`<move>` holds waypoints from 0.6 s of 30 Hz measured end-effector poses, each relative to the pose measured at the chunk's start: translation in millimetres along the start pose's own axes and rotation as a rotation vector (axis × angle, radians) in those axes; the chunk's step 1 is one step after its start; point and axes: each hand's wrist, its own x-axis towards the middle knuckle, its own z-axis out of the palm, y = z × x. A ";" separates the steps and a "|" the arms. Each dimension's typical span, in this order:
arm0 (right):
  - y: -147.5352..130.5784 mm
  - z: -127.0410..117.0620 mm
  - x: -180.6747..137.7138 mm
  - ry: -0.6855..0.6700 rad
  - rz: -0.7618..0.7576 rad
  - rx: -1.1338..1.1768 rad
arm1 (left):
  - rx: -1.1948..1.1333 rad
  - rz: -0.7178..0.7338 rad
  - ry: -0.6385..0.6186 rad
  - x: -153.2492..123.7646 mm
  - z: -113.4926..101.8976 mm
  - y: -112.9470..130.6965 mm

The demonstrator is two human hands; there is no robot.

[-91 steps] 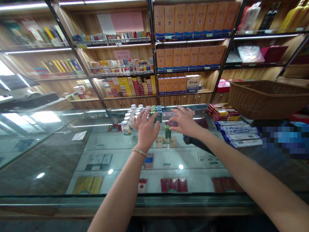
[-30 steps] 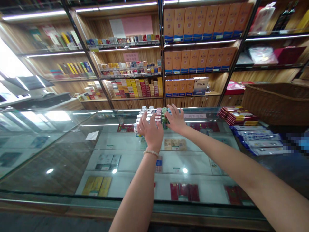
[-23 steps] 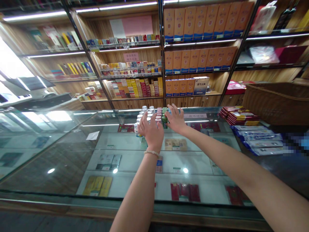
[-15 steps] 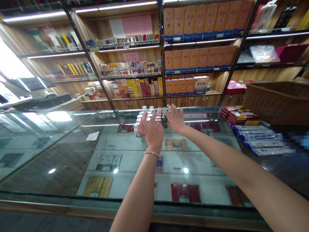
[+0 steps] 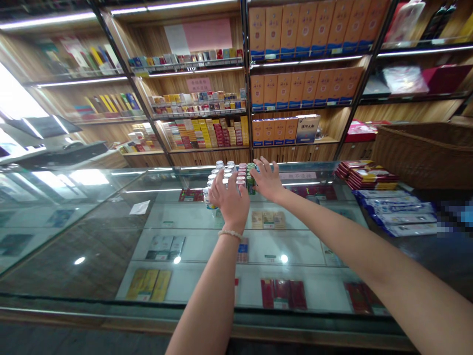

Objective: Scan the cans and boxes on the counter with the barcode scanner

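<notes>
Head view: the cluster of little bottles [image 5: 226, 171] sits toward the far edge of the glass surface [image 5: 111, 231], roughly in the middle of the shot. It has white-capped ones on the left and green ones on the right, all packed tight and upright.

The left hand [image 5: 231, 201] is flat against the near side of the group with its fingers [image 5: 222, 180] spread apart, not wrapped around anything. The right hand [image 5: 268, 180] is pressed up to the right side of the group, palm down and its fingers [image 5: 264, 165] fanned open too. I think both are touching the bottles, but the hands cover the contact, so I can't swear to it. There's a pale bead bracelet [image 5: 229, 234] on the left wrist.

Off to the right on the same surface are stacked red packs [image 5: 365, 175], then blue-and-white packets [image 5: 395, 213] nearer the camera, with a wicker basket [image 5: 424, 153] behind them. A paper slip [image 5: 139, 207] lies well to the left. Orange boxes [image 5: 295, 84] fill the shelves behind.
</notes>
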 end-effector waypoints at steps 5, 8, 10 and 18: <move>0.7 1.6 0.6 -0.003 0.008 0.011 | 0.004 -0.007 0.008 -0.3 -1.3 0.9; 1.0 1.9 -0.3 -0.014 0.008 0.021 | 0.003 -0.007 0.003 -0.1 -1.8 1.6; 0.5 0.9 -1.6 -0.020 0.004 0.029 | 0.005 -0.002 -0.001 0.1 -1.6 1.5; 4.9 -15.0 -20.1 0.003 -0.023 0.031 | -0.018 0.045 0.012 0.5 1.2 -1.0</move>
